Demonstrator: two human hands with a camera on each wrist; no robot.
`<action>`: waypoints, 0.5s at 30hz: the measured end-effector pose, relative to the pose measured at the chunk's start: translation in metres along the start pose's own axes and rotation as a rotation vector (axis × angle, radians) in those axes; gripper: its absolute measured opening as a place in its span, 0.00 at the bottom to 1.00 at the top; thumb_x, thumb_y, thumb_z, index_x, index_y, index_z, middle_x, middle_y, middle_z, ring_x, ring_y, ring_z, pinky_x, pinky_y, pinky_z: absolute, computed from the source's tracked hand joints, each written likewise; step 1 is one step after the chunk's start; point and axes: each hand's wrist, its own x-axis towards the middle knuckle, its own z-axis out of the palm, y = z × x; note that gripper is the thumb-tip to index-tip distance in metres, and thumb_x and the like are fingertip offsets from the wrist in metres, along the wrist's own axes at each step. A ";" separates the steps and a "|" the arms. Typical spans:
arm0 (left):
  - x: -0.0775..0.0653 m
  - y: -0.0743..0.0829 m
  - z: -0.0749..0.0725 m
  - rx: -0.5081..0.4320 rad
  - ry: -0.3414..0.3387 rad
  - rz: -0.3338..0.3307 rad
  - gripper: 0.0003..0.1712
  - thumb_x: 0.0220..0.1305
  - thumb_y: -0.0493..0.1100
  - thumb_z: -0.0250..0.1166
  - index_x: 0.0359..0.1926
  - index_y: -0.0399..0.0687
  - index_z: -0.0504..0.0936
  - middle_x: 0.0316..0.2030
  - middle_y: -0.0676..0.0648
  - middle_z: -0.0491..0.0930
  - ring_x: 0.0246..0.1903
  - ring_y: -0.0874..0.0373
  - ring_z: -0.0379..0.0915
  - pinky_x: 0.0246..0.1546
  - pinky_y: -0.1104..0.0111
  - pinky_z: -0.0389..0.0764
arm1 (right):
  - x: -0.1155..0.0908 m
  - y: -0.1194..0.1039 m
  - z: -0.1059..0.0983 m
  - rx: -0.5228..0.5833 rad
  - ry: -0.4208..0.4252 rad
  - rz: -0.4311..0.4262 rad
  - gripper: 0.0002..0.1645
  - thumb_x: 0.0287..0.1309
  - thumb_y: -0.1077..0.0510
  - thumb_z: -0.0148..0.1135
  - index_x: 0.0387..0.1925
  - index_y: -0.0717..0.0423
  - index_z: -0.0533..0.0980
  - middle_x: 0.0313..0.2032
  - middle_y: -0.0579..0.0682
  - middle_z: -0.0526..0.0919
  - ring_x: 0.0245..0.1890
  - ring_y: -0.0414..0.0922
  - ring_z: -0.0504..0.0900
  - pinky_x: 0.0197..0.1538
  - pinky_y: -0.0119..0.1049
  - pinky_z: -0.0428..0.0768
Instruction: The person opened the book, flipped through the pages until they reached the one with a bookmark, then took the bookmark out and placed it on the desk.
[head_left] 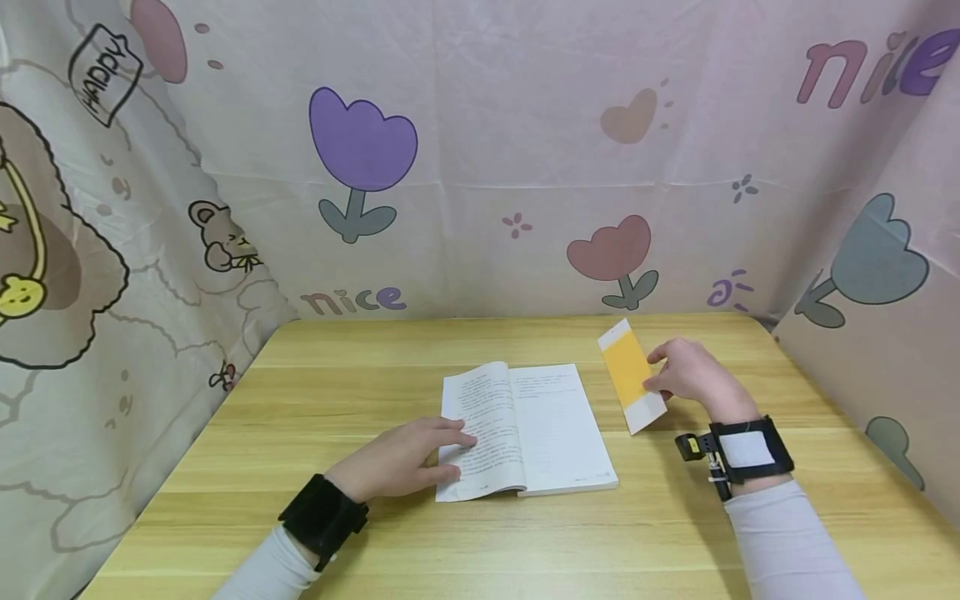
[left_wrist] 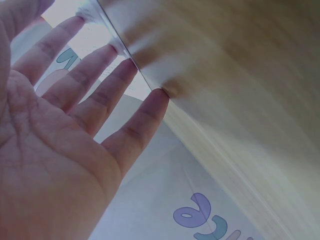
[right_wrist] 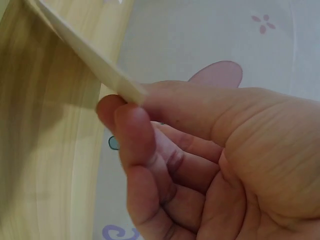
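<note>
An open book [head_left: 558, 433] with printed pages lies on the wooden table. My left hand [head_left: 408, 458] rests on its left page, fingers spread and nearly straight; in the left wrist view the fingertips [left_wrist: 161, 95] touch the book's edge. To the right of the book, my right hand [head_left: 690, 379] holds a yellow and white card [head_left: 628, 371], tilted off the table. The right wrist view shows the card [right_wrist: 95, 57] edge-on, pinched between the thumb and curled fingers [right_wrist: 135, 132].
The wooden table [head_left: 337, 358] reaches back to a printed cloth [head_left: 480, 125] with flowers and words, which also hangs on both sides. Each wrist wears a black strap; a small camera [head_left: 693, 447] is on the right one.
</note>
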 end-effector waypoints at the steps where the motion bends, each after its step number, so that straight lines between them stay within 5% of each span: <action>1: 0.000 0.000 0.000 0.000 0.000 0.001 0.27 0.66 0.56 0.60 0.63 0.57 0.75 0.64 0.48 0.68 0.62 0.52 0.63 0.59 0.55 0.67 | 0.000 0.001 0.000 0.000 -0.010 0.016 0.31 0.54 0.61 0.66 0.56 0.77 0.70 0.23 0.50 0.82 0.24 0.42 0.80 0.29 0.35 0.76; 6: 0.000 0.000 -0.001 0.000 -0.001 0.001 0.27 0.66 0.56 0.60 0.63 0.57 0.76 0.64 0.48 0.68 0.63 0.52 0.63 0.59 0.55 0.67 | -0.001 0.004 0.002 0.001 -0.041 0.074 0.30 0.54 0.60 0.67 0.55 0.75 0.71 0.25 0.51 0.81 0.26 0.44 0.78 0.31 0.37 0.76; 15: 0.000 0.000 -0.001 -0.002 0.005 0.007 0.26 0.66 0.56 0.60 0.63 0.56 0.76 0.64 0.47 0.68 0.63 0.52 0.63 0.59 0.55 0.67 | -0.004 0.012 0.002 -0.059 -0.080 0.052 0.30 0.51 0.60 0.68 0.53 0.73 0.72 0.22 0.50 0.78 0.25 0.45 0.75 0.34 0.41 0.72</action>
